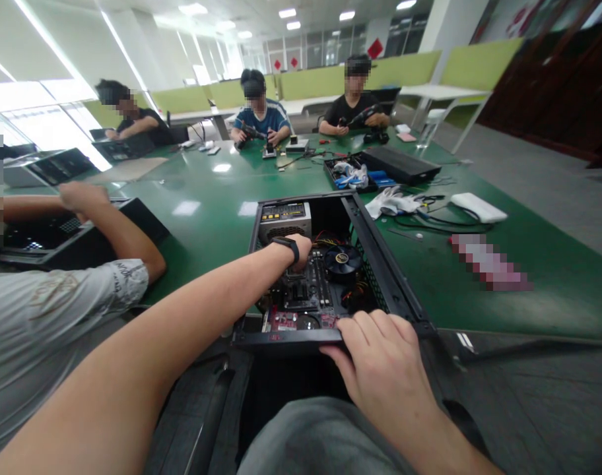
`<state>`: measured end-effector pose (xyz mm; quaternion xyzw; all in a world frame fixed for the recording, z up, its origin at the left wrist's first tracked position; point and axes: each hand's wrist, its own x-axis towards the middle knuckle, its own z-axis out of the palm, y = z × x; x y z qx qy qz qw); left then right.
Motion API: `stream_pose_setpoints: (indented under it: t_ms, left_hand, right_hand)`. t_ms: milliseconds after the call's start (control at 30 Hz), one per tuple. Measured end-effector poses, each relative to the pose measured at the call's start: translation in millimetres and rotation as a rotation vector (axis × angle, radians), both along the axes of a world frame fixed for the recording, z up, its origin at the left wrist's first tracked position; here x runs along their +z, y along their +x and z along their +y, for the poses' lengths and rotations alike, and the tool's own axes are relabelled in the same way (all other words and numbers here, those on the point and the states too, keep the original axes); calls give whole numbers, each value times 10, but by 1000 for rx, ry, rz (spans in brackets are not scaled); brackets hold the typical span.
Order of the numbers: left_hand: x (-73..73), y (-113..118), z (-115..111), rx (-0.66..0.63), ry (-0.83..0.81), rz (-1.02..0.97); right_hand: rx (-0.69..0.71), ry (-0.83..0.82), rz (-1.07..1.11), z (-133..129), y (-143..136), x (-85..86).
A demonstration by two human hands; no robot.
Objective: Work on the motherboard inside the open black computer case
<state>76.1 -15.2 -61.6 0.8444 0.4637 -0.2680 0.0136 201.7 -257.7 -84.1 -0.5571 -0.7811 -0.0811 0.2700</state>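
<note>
An open black computer case (pixel 395 284) lies on its side at the table's near edge, partly over my lap. My left hand (pixel 302 249), with a dark band at the wrist, reaches down inside it, between the power supply (pixel 286 219) and the motherboard (pixel 301 290). Its fingers are hidden, so whatever they touch does not show. A round black cooling fan (pixel 342 262) sits to the right of that hand. My right hand (pixel 377 343) grips the case's near rim, thumb outside and fingers over the top. Below the board is a red circuit card (pixel 286 321).
Left of me, a person's arm (pixel 117 231) reaches over another black case (pixel 142 227). Gloves (pixel 393 201), cables, a white pouch (pixel 478 208) and a blurred red packet (pixel 489 262) lie to the right on the green table (pixel 543 303). Several people sit across it.
</note>
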Motion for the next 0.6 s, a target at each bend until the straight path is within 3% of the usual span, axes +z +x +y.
stream_pose_setpoints:
  t_ms: [200, 600]
  left_hand:
    - [-108, -52, 117, -6, -39, 59]
    - [-194, 1, 132, -36, -35, 91]
  right_hand:
    - [-5, 12, -7, 2, 3, -18]
    - [-11, 12, -19, 6, 0, -32]
